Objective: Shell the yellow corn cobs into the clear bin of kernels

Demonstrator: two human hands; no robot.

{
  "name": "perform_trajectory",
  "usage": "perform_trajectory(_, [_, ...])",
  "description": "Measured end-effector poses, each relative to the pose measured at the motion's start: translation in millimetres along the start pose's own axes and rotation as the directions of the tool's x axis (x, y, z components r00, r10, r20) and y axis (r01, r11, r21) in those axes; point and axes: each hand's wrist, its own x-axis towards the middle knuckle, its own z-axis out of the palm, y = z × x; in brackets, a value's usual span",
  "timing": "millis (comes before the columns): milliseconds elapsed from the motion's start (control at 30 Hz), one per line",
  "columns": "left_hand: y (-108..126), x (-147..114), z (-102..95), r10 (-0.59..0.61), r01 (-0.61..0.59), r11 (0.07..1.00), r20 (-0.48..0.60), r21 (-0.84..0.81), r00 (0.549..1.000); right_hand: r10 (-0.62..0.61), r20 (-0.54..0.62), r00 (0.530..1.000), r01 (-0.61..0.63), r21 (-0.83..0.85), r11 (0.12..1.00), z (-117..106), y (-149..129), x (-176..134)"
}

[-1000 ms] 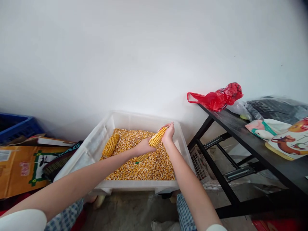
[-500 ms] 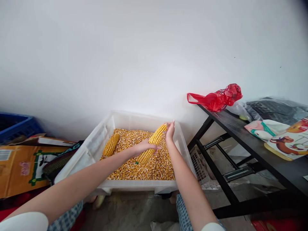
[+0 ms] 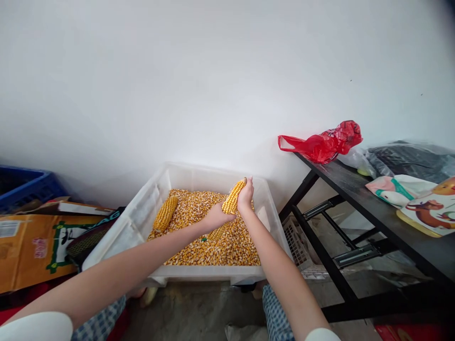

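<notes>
Over the loose corn kernels [image 3: 199, 255] I hold a yellow ear of corn [image 3: 232, 198], tilted with its upper end to the right. My left hand [image 3: 219, 217] is closed around its lower part. My right hand [image 3: 246, 195] grips the upper part from the right side. Below my left hand more yellow rows show; whether they belong to this ear or to another one, I cannot tell. A second ear of corn [image 3: 165, 214] lies on the kernels at the left. The kernels fill the bottom of a translucent white plastic bin [image 3: 213, 272].
To the right stands a black table [image 3: 341, 182] carrying a red plastic bag [image 3: 323, 146] and several packages. A pale crate [image 3: 296, 241] sits beneath it. At the left are a cardboard box [image 3: 28, 246] and a blue crate [image 3: 31, 187]. The white wall rises behind the bin.
My right hand has come down and inward onto the ear's upper part. My left hand has shifted slightly up, and its wrap covers more of the ear.
</notes>
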Motion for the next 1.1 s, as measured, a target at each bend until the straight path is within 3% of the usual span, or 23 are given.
perform_trajectory(100, [6,-2,-0.4,-0.014,0.033,0.986,0.112,-0.164,0.994,-0.015,-0.016,1.0,0.015,-0.017,1.0,-8,1,8])
perform_trajectory(200, [6,-2,-2.9,-0.017,0.069,0.962,0.194,-0.264,0.981,-0.084,0.006,0.996,0.083,-0.229,0.97,-18,-1,17])
perform_trajectory(267, [4,-1,-4.3,-0.048,0.095,0.966,0.191,-0.24,0.98,-0.226,0.003,0.974,0.207,-0.42,0.884,-24,-3,20])
perform_trajectory(333, [1,1,-5.2,-0.076,0.094,0.986,0.137,-0.134,0.988,-0.305,0.001,0.952,0.268,-0.483,0.834,-25,-5,19])
perform_trajectory(400, [-2,2,-5.7,-0.071,0.07,0.997,0.039,0.022,0.997,-0.166,-0.013,0.986,0.151,-0.348,0.925,-20,-4,15])
perform_trajectory(467, [-4,2,-5.9,-0.042,0.054,0.981,-0.07,0.188,0.997,0.122,-0.007,0.992,-0.122,-0.076,0.99,-10,-1,9])
perform_trajectory(500, [-4,2,-6.0,-0.032,0.06,0.964,-0.11,0.26,0.993,0.238,0.008,0.971,-0.238,0.056,0.97,-5,0,5])
perform_trajectory(567, [-4,2,-6.0,-0.031,0.088,0.93,-0.162,0.357,0.986,0.335,0.024,0.942,-0.332,0.222,0.917,2,0,-1])
perform_trajectory(700, [-2,1,-3.8,-0.062,0.083,0.954,-0.082,0.288,0.995,0.218,0.032,0.976,-0.22,0.189,0.957,3,-2,-6])
perform_trajectory(833, [6,-4,0.0,-0.055,0.066,0.994,0.122,-0.089,0.991,0.021,0.036,0.999,-0.023,0.041,0.999,-6,-1,2])
perform_trajectory(933, [12,-6,-1.0,-0.019,0.09,0.954,0.241,-0.286,0.97,-0.02,0.01,1.0,0.02,0.009,1.0,-16,0,17])
perform_trajectory(1000, [11,-5,-4.1,-0.019,0.079,0.969,0.252,-0.232,0.967,-0.004,-0.038,0.999,0.004,-0.002,1.0,-23,0,25])
perform_trajectory(1100, [3,-1,-9.0,-0.027,0.019,0.998,0.138,0.064,0.99,0.046,-0.084,0.995,-0.044,0.024,0.999,-28,0,29])
